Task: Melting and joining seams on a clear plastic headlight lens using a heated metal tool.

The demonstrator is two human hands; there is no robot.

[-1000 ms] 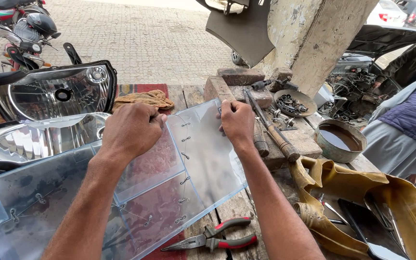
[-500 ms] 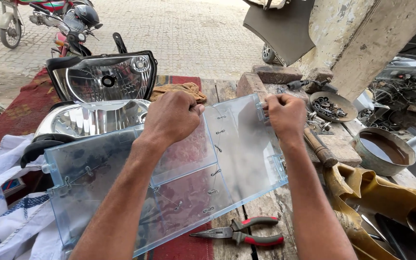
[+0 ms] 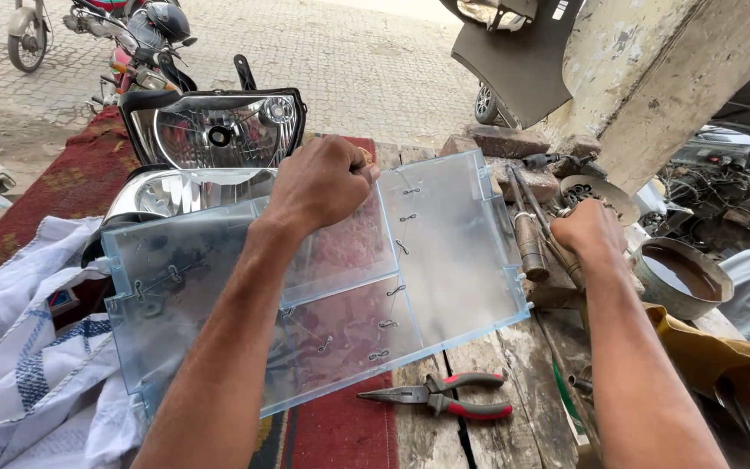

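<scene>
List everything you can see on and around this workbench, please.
plastic tray: one, clear bluish, cracks stitched with wire staples, middle of bench
headlights: two, chrome and black, behind tray
pliers: one, red-and-black handles, front of tray
hammer: one, wooden handle, right of tray
metal bowl: one, grey, brown liquid inside, far right
cloth: one, white with blue stripes, lower left
motorbikes: two, top left
left hand: on tray's top edge
right hand: by the hammer, off tray
</scene>
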